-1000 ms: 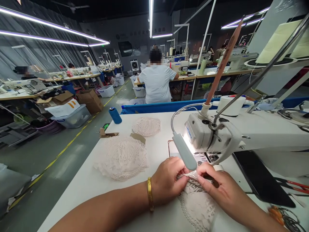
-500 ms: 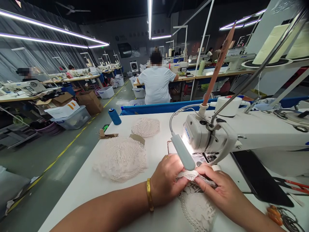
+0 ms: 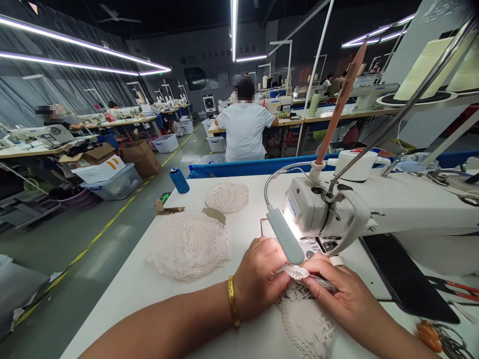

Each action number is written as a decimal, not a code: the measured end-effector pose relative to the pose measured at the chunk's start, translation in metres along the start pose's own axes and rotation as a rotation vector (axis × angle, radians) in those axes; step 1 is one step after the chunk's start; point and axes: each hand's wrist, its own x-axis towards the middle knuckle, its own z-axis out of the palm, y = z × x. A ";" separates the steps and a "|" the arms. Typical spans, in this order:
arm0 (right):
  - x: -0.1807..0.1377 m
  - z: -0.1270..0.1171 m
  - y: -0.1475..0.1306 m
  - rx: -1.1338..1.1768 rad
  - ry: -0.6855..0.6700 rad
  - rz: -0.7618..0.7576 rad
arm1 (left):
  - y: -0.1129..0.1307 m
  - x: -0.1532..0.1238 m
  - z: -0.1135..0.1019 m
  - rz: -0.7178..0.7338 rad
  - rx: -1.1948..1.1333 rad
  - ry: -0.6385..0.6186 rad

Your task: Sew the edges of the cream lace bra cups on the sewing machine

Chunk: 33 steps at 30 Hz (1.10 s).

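A piece of cream lace (image 3: pixel 305 319) lies on the white table (image 3: pixel 149 284) in front of a white sewing machine (image 3: pixel 359 214). My left hand (image 3: pixel 260 276), with a gold bangle at the wrist, pinches the lace's upper edge beside the machine's lamp (image 3: pixel 286 242). My right hand (image 3: pixel 337 294) has its fingers closed on the same edge, just right of the left hand, near the needle area. The needle itself is hidden behind the lamp.
Two heaps of cream lace pieces (image 3: pixel 189 244) (image 3: pixel 227 196) lie to the left, with a blue thread cone (image 3: pixel 179 180) beyond. Scissors (image 3: pixel 437 336) sit at the right edge. A person in a white shirt (image 3: pixel 245 124) sits ahead with their back turned; boxes and bins line the aisle.
Both hands have shifted slightly forward along the lace edge toward the machine. The lace has been drawn a little further under the lamp.
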 end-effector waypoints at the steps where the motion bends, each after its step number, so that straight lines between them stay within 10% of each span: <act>1: 0.000 0.000 0.000 -0.002 0.005 -0.004 | 0.000 0.000 0.000 0.002 0.013 0.004; 25: 0.000 -0.009 -0.017 0.126 0.045 -0.021 | 0.014 0.011 -0.007 -0.185 -0.325 -0.025; 33: -0.028 -0.034 -0.053 0.294 -0.165 0.344 | 0.052 0.014 -0.027 -0.601 -0.843 -0.534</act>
